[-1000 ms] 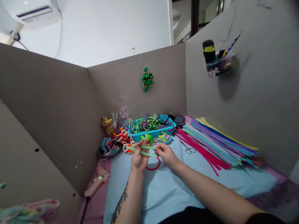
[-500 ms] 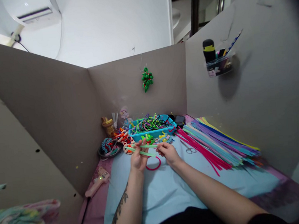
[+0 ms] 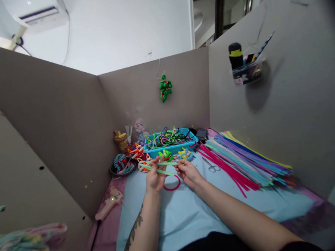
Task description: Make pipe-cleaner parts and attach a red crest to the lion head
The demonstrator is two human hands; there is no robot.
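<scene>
A pale green pipe cleaner (image 3: 167, 163), bent double, stretches between my hands above the blue cloth (image 3: 188, 214). My left hand (image 3: 154, 179) is closed round its bend, with two strands running out to the right. Between thumb and fingertips, my right hand (image 3: 190, 173) pinches the end of the upper strand; the lower strand's end is free. A dark pink pipe cleaner curved into a loop (image 3: 173, 189) shows just below the strands, and I cannot tell what its upper part joins. Beyond my hands sits a small green pipe-cleaner figure (image 3: 166, 156).
Behind stands a blue basket (image 3: 170, 150) of loose pipe cleaners. Scissors (image 3: 212, 166) lie right of my hands, beside bundles of coloured pipe cleaners (image 3: 242, 161). At the left are a dark bowl (image 3: 114, 173), orange-and-white figures (image 3: 137, 151) and a pink glue gun (image 3: 109, 206).
My right hand has shifted very slightly, still pinching the strand's end. My left hand keeps its place and hold. The view has moved a little.
</scene>
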